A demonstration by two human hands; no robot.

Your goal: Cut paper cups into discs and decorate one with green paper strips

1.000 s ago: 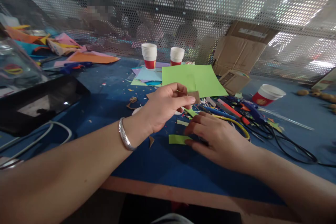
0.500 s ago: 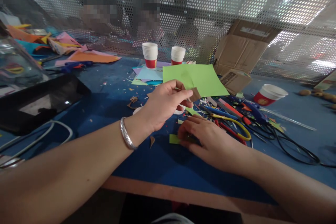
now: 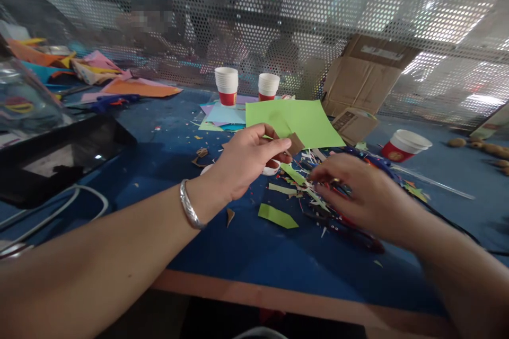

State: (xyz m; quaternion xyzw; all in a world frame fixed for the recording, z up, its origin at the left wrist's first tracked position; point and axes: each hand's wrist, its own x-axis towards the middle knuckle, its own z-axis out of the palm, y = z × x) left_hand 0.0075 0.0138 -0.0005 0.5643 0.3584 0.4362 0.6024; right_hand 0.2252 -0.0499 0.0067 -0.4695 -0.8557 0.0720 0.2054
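- Two bare hands over a blue counter (image 3: 222,254), clock positions read from the middle of the view, 12 o'clock being farthest away.
- Left hand (image 3: 250,161), at the centre: thumb and fingers pinch one small brown piece (image 3: 295,144), which sticks out toward 3 o'clock. One silver bracelet (image 3: 190,204) circles the wrist.
- Right hand (image 3: 360,190), at 4 o'clock: blurred, fingers curled above a litter of scraps (image 3: 320,202); whether it grips anything, I cannot tell.
- Three green strips: one with a pointed end (image 3: 277,215) and one paler (image 3: 282,189), both at 5 o'clock; another (image 3: 293,174) at 4.
- One large green sheet (image 3: 304,116) at 2 o'clock.
- Two stacks of red-and-white paper cups, one (image 3: 226,85) at 11 o'clock, one (image 3: 269,85) at 12, cups nested inside each other, too small to count.
- One more red-and-white cup (image 3: 400,147) at 3 o'clock, contents unclear.
- One clear container (image 3: 34,82) between 9 and 10 o'clock, something red and yellow showing through, too blurred to name.
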